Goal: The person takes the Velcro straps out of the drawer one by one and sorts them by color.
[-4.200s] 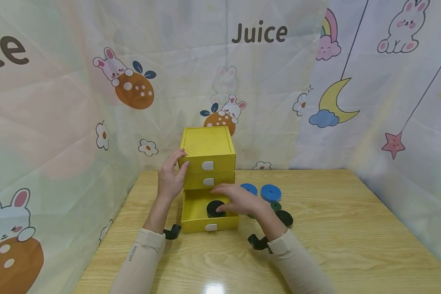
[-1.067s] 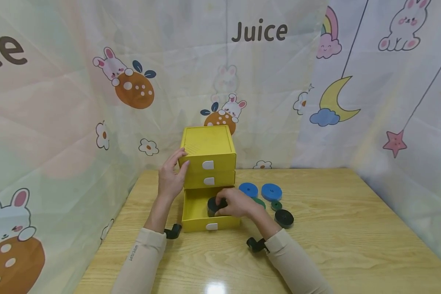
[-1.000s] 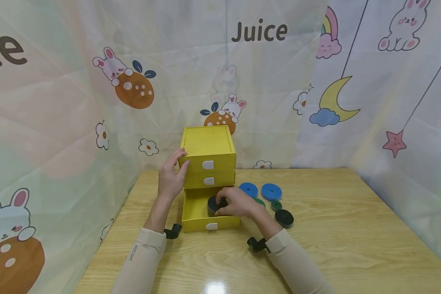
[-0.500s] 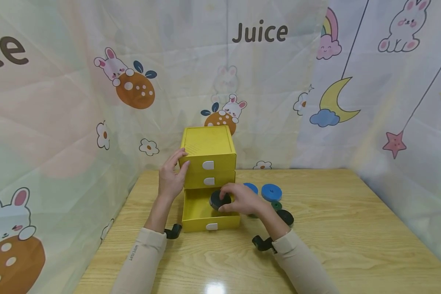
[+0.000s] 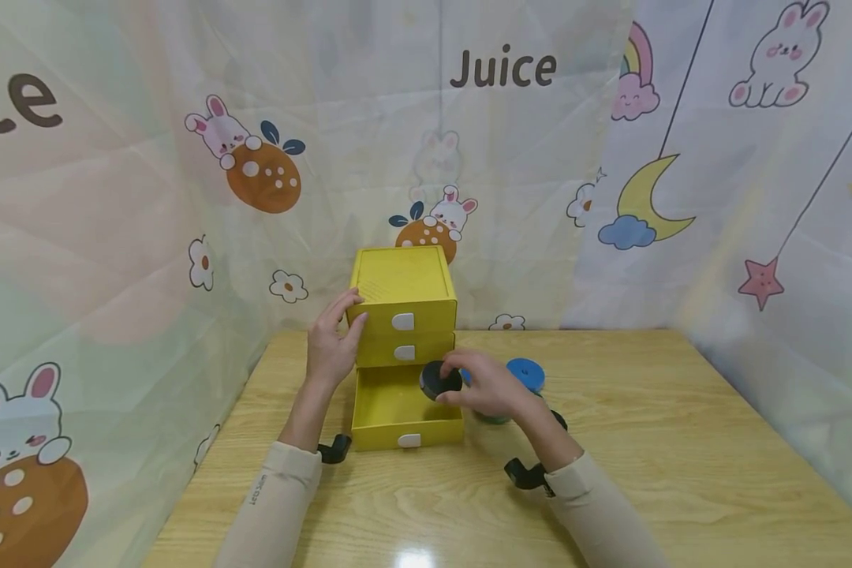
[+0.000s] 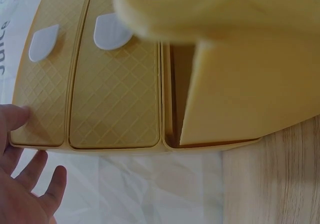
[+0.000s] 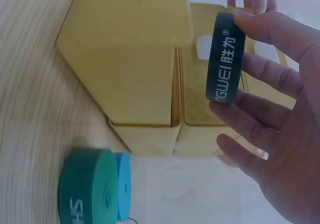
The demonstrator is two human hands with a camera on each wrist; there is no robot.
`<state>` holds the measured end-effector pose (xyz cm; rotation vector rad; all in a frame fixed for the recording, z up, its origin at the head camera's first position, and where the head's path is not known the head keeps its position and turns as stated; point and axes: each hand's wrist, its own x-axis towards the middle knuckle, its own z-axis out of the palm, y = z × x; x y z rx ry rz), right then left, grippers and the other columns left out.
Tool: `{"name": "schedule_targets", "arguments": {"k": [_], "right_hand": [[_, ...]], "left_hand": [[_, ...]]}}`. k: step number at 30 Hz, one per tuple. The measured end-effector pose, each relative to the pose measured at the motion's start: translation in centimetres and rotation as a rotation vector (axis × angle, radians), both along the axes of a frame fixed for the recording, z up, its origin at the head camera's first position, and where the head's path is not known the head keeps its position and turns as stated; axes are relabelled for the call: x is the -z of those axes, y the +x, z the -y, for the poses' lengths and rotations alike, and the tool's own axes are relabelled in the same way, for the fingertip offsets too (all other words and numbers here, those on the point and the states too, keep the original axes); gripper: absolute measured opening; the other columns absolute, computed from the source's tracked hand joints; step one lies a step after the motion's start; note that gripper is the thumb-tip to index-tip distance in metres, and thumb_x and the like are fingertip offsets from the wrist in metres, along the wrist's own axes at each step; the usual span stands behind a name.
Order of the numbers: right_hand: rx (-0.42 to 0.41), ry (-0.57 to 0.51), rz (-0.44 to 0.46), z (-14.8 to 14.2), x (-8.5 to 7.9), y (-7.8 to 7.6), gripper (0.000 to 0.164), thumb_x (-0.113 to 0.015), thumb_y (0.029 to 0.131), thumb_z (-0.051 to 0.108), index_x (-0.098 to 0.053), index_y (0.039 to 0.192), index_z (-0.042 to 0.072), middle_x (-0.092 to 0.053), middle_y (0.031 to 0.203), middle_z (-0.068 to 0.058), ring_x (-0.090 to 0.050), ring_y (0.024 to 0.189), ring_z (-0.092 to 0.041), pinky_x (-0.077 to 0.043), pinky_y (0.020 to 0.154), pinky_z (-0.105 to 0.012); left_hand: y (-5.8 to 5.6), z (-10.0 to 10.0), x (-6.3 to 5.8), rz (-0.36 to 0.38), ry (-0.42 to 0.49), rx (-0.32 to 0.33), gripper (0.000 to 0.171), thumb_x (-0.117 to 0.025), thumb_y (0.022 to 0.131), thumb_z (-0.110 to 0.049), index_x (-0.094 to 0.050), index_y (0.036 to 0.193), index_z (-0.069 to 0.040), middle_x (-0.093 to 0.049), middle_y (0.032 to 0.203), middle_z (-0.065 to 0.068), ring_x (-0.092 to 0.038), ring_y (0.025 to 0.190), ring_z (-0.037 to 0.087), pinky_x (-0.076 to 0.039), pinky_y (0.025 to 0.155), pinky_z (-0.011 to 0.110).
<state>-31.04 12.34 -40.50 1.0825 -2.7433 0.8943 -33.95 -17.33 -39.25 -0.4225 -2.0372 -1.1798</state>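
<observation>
In the head view my right hand [image 5: 493, 383] pinches a dark roll of strap tape [image 5: 435, 382] between thumb and fingers, over the right side of the pulled-out bottom drawer [image 5: 379, 435]. White lettering runs round the rim of the roll [image 7: 225, 59] in the right wrist view. My left hand [image 5: 330, 347] grips the front left corner of the yellow drawer cabinet [image 5: 405, 276], its thumb on the front and fingers at the side. The top two drawers, with white pulls, are closed. No other roll shows inside the bottom drawer.
Right of the cabinet lie a blue roll [image 5: 525, 373] and a green roll [image 5: 493, 418], partly behind my right hand. Another dark roll [image 5: 559, 420] shows past my wrist. A printed cloth [image 5: 525, 197] hangs behind the wooden table [image 5: 646, 473].
My right hand has taken hold of the dark roll inside the bottom drawer, lifted it and moved it to the right. The left hand stays at the cabinet's corner.
</observation>
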Motion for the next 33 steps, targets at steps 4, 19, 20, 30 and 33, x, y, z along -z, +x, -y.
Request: {"name": "schedule_targets", "arguments": {"k": [4, 19, 20, 30, 33], "right_hand": [[0.011, -0.012, -0.023, -0.7, -0.1, 0.1, 0.027, -0.084, 0.088, 0.035, -0.070, 0.104, 0.020, -0.069, 0.112, 0.005, -0.063, 0.101, -0.015, -0.055, 0.090, -0.040], [0.020, 0.024, -0.071, -2.6, 0.1, 0.4, 0.026, -0.085, 0.087, 0.037, -0.070, 0.102, 0.021, -0.070, 0.117, 0.003, -0.065, 0.103, -0.016, -0.056, 0.089, -0.038], [0.026, 0.025, -0.072, -2.8, 0.2, 0.5, 0.027, -0.085, 0.087, 0.037, -0.070, 0.102, 0.021, -0.070, 0.118, 0.003, -0.065, 0.104, -0.016, -0.056, 0.089, -0.038], [0.063, 0.024, -0.062, -4.5, 0.5, 0.7, 0.028, -0.085, 0.087, 0.039, -0.070, 0.103, 0.023, -0.070, 0.126, 0.000, -0.067, 0.110, -0.020, -0.057, 0.090, -0.041], [0.051, 0.016, -0.068, -4.7, 0.5, 0.6, 0.027, -0.085, 0.088, 0.039, -0.070, 0.104, 0.022, -0.071, 0.125, 0.000, -0.067, 0.110, -0.020, -0.057, 0.089, -0.042]], "left_hand": [[0.0, -0.1, 0.1, 0.003, 0.003, 0.000, 0.023, -0.071, 0.100, -0.013, -0.071, 0.122, -0.010, -0.065, 0.145, 0.003, -0.058, 0.139, 0.025, -0.051, 0.110, 0.051], [0.2, -0.1, -0.1, 0.002, -0.003, -0.006, 0.023, -0.071, 0.100, -0.014, -0.072, 0.123, -0.010, -0.065, 0.145, 0.004, -0.058, 0.138, 0.025, -0.051, 0.109, 0.051], [0.2, -0.1, -0.1, 0.001, -0.003, -0.005, 0.023, -0.071, 0.100, -0.014, -0.072, 0.123, -0.010, -0.065, 0.145, 0.004, -0.058, 0.138, 0.025, -0.051, 0.109, 0.051], [0.2, 0.0, -0.1, -0.003, 0.002, 0.002, 0.023, -0.071, 0.100, -0.012, -0.071, 0.122, -0.009, -0.066, 0.144, 0.004, -0.058, 0.138, 0.025, -0.051, 0.109, 0.050], [0.2, 0.0, -0.1, -0.005, -0.002, 0.000, 0.023, -0.071, 0.099, -0.012, -0.072, 0.122, -0.009, -0.066, 0.144, 0.004, -0.059, 0.138, 0.025, -0.052, 0.108, 0.050]]}}
